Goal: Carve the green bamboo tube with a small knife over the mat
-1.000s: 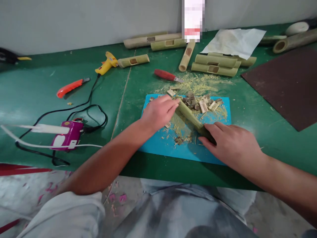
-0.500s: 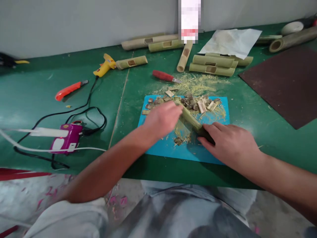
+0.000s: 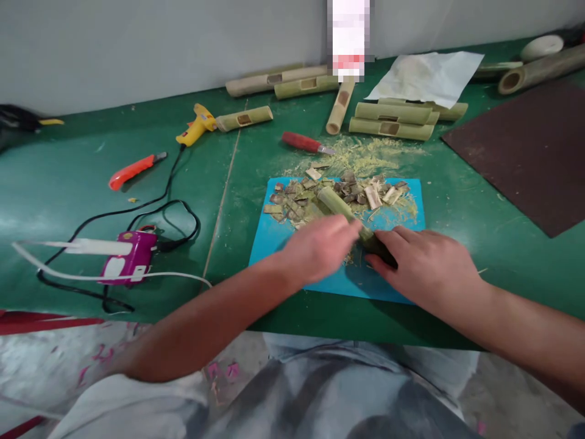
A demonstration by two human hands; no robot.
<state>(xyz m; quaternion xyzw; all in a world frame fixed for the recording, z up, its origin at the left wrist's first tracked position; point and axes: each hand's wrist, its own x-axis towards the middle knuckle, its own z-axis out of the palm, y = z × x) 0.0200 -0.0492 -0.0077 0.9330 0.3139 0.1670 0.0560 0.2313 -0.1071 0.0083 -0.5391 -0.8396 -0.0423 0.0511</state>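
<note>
A green bamboo tube (image 3: 337,203) lies slantwise over a blue sheet (image 3: 269,262). Its near end is wrapped by my right hand (image 3: 425,262), which presses it down. My left hand (image 3: 322,247) is closed in a fist against the tube's middle, close to the right hand's fingers. Whatever is inside that fist is hidden, and motion smears it slightly. Bamboo chips (image 3: 292,204) and shavings lie along the sheet's far part, around the tube's far end. Just beyond the sheet rests a red-handled knife (image 3: 304,142), its short blade pointing right.
Notched bamboo tubes (image 3: 390,128) are stacked at the back, partly under white paper (image 3: 425,76). To the left lie a yellow glue gun (image 3: 196,128), an orange cutter (image 3: 137,171) and a purple power socket (image 3: 128,259) with cables. A dark brown board (image 3: 525,158) lies right.
My left hand has slid down the tube, nearer to me and to the right, uncovering the tube's far end. My right hand keeps its hold in the same place.
</note>
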